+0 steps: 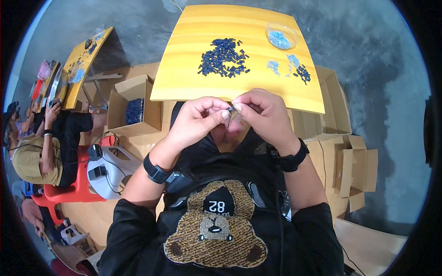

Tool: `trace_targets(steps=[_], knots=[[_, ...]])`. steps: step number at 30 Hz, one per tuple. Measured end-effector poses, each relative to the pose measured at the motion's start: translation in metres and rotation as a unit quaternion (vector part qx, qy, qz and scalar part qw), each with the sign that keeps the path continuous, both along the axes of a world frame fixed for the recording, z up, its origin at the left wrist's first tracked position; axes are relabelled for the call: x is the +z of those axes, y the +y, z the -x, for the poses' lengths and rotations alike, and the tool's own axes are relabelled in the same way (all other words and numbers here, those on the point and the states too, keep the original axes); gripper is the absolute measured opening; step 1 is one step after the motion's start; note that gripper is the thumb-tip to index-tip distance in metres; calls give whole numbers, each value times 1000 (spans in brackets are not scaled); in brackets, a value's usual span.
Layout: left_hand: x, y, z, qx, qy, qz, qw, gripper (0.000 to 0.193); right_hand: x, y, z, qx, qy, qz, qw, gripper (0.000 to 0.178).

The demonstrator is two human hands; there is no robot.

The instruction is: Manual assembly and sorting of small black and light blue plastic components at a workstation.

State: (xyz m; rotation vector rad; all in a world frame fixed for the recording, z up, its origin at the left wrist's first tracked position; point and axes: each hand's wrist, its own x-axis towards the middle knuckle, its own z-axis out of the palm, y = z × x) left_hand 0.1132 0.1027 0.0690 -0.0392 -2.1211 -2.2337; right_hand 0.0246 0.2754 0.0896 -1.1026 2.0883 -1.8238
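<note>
My left hand [199,118] and my right hand [267,115] meet just in front of the near edge of a yellow table [179,87]. Between the left thumb and forefinger is pinched a small dark piece [230,109]. The right thumb and fingertips press together right beside it; whatever they hold is too small to tell. On the table ahead lies a loose pile of small black cylinder-like pieces [223,60]. To the right are a small heap of silvery pieces [273,67], another silvery heap [293,60] and a few black pieces [302,74].
A clear round dish [280,37] of pale blue-silver bits stands at the table's far right. An open carton [149,120] with dark pieces inside sits at left; other open cartons [354,170] are at right. A seated person [41,156], stools [113,168] and another table [76,92] are farther left.
</note>
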Motion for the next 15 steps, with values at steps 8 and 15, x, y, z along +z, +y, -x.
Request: trace_targets(steps=[8, 15], knots=[[6, -2, -11, 23, 7, 0, 1000, 18, 13, -6, -10, 3, 33, -19, 999, 11], [5, -7, -16, 28, -10, 11, 999, 18, 19, -11, -14, 16, 29, -41, 999, 10]])
